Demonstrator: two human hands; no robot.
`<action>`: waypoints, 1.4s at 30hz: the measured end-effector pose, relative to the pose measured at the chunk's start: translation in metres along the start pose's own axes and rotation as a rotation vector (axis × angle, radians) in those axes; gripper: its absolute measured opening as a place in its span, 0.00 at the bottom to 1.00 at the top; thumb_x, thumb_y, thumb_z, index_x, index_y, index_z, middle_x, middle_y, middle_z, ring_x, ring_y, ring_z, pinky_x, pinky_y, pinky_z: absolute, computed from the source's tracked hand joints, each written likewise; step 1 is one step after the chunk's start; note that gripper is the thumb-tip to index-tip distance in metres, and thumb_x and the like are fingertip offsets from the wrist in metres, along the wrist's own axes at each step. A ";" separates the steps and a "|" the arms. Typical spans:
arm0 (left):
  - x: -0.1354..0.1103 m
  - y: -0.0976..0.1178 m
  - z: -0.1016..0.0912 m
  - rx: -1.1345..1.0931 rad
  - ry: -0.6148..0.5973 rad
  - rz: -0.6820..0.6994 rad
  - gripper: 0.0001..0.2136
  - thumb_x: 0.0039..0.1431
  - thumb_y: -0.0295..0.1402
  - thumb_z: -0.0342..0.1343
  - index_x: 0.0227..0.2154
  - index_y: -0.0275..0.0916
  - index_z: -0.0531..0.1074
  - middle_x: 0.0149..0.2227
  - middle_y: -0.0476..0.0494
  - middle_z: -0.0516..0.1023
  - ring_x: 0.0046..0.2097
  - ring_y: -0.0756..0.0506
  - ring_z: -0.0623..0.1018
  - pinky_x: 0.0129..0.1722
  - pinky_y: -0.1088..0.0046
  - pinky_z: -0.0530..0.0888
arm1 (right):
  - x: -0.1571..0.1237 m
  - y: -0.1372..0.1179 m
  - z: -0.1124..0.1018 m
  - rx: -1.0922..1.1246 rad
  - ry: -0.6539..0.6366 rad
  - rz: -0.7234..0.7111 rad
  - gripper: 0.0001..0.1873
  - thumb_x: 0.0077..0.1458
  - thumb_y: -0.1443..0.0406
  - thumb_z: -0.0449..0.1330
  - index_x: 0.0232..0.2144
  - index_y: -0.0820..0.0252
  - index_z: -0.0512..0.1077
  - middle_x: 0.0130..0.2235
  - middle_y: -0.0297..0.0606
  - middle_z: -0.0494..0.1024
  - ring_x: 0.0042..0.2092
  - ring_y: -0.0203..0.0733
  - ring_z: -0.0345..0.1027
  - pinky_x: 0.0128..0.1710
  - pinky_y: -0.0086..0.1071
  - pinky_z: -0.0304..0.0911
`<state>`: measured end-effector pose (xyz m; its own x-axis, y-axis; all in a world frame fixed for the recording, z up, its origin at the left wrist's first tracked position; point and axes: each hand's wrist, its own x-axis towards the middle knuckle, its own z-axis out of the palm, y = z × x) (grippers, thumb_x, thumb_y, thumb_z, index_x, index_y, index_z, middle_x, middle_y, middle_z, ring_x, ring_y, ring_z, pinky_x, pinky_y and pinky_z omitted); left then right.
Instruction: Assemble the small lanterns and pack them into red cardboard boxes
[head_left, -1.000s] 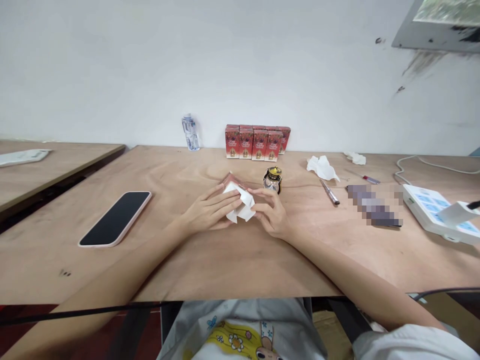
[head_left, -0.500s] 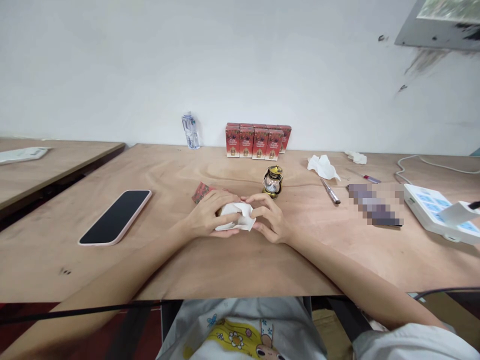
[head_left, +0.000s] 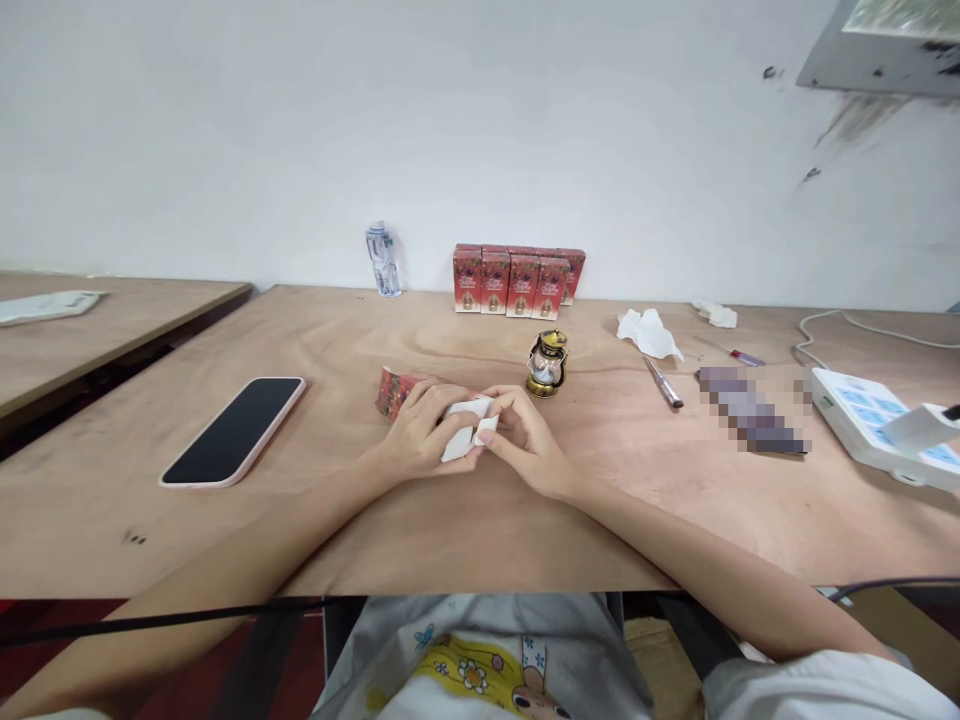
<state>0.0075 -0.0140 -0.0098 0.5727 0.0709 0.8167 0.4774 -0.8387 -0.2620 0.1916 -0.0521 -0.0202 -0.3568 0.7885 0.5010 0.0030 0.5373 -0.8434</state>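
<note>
Both hands meet over a small bundle of white tissue paper [head_left: 459, 440] just above the front half of the table. My left hand [head_left: 420, 432] wraps round the bundle from the left. My right hand [head_left: 529, 445] pinches the paper's right end, thumb pressed on a folded flap. Whatever the paper covers is hidden. Behind my left fingers lies a red patterned box [head_left: 393, 392], partly covered by the hand. A small gold and black lantern [head_left: 547, 364] with a clear globe stands upright just beyond my right hand.
Several red boxes [head_left: 510, 284] stand against the wall beside a water bottle [head_left: 383, 260]. A phone [head_left: 234, 432] lies at left. Rightward are crumpled paper [head_left: 649, 333], a pen-like tool [head_left: 663, 382], a screwdriver [head_left: 739, 354], a blurred dark item [head_left: 750, 412] and a power strip [head_left: 862, 415].
The paper's loose right end is now folded in, making the bundle more compact. My right thumb has moved onto the flap. More of the red box shows behind my left hand.
</note>
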 end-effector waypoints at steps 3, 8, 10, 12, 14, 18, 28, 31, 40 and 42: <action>0.001 0.001 0.001 -0.022 0.049 0.020 0.16 0.48 0.37 0.59 0.39 0.42 0.63 0.40 0.41 0.74 0.41 0.43 0.76 0.40 0.62 0.73 | 0.001 -0.001 0.003 0.098 0.019 0.053 0.13 0.55 0.57 0.58 0.34 0.55 0.57 0.48 0.40 0.60 0.48 0.37 0.65 0.45 0.33 0.67; 0.002 -0.001 0.002 -0.069 0.056 0.028 0.21 0.48 0.39 0.61 0.42 0.43 0.59 0.42 0.41 0.74 0.41 0.43 0.76 0.40 0.62 0.72 | 0.002 -0.002 0.005 0.132 0.066 0.082 0.15 0.53 0.57 0.60 0.35 0.55 0.57 0.47 0.38 0.62 0.44 0.36 0.67 0.43 0.32 0.68; 0.000 -0.001 0.003 -0.073 0.053 0.023 0.22 0.48 0.40 0.61 0.42 0.44 0.58 0.43 0.42 0.74 0.42 0.43 0.77 0.41 0.62 0.72 | 0.002 -0.002 0.006 0.154 0.076 0.100 0.17 0.52 0.56 0.60 0.37 0.54 0.56 0.47 0.38 0.64 0.43 0.35 0.67 0.40 0.31 0.69; -0.001 -0.001 0.004 -0.072 0.047 0.016 0.22 0.47 0.41 0.61 0.43 0.44 0.58 0.43 0.42 0.75 0.42 0.43 0.77 0.41 0.62 0.71 | 0.001 -0.002 0.007 0.168 0.095 0.107 0.18 0.52 0.56 0.60 0.38 0.54 0.56 0.48 0.38 0.65 0.42 0.35 0.68 0.39 0.31 0.69; -0.002 -0.001 0.004 -0.070 0.047 0.007 0.22 0.48 0.41 0.61 0.42 0.45 0.57 0.42 0.41 0.75 0.43 0.43 0.77 0.41 0.62 0.71 | 0.001 0.000 0.007 0.158 0.117 0.104 0.18 0.52 0.56 0.60 0.39 0.54 0.56 0.48 0.39 0.65 0.42 0.36 0.68 0.39 0.31 0.70; -0.002 0.000 0.005 -0.036 0.039 0.004 0.21 0.49 0.43 0.60 0.41 0.45 0.58 0.42 0.41 0.75 0.42 0.43 0.77 0.41 0.62 0.72 | 0.001 0.005 0.007 0.140 0.113 0.125 0.23 0.50 0.54 0.62 0.43 0.53 0.56 0.47 0.39 0.68 0.43 0.37 0.69 0.41 0.33 0.70; -0.010 0.007 0.007 -0.179 -0.024 -0.055 0.25 0.46 0.58 0.55 0.40 0.46 0.65 0.38 0.45 0.75 0.42 0.41 0.76 0.47 0.54 0.71 | 0.005 0.011 0.001 0.088 -0.075 0.015 0.35 0.45 0.50 0.64 0.53 0.53 0.60 0.50 0.41 0.68 0.51 0.43 0.66 0.49 0.38 0.67; -0.003 0.009 0.003 -0.157 0.083 -0.250 0.32 0.51 0.61 0.44 0.52 0.45 0.60 0.50 0.37 0.69 0.54 0.37 0.69 0.55 0.50 0.64 | 0.004 0.007 -0.005 -0.220 -0.022 -0.173 0.27 0.49 0.55 0.64 0.51 0.52 0.64 0.58 0.44 0.60 0.59 0.48 0.57 0.57 0.46 0.60; 0.000 -0.001 0.009 -0.365 0.176 -0.743 0.36 0.55 0.40 0.57 0.61 0.45 0.45 0.63 0.35 0.50 0.64 0.39 0.57 0.60 0.55 0.61 | 0.005 0.010 -0.012 -0.869 -0.263 -0.599 0.20 0.58 0.64 0.54 0.53 0.53 0.66 0.64 0.45 0.46 0.67 0.56 0.30 0.60 0.56 0.51; 0.004 -0.003 0.004 -0.364 0.157 -0.665 0.36 0.54 0.38 0.59 0.61 0.45 0.46 0.60 0.35 0.57 0.62 0.40 0.61 0.58 0.57 0.64 | 0.005 0.013 -0.014 -0.881 -0.224 -0.593 0.19 0.59 0.63 0.53 0.52 0.53 0.67 0.64 0.44 0.47 0.67 0.56 0.32 0.60 0.56 0.51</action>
<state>0.0110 -0.0088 -0.0082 0.1279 0.5670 0.8137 0.4230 -0.7733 0.4724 0.2033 -0.0367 -0.0255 -0.6843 0.3082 0.6608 0.4117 0.9113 0.0013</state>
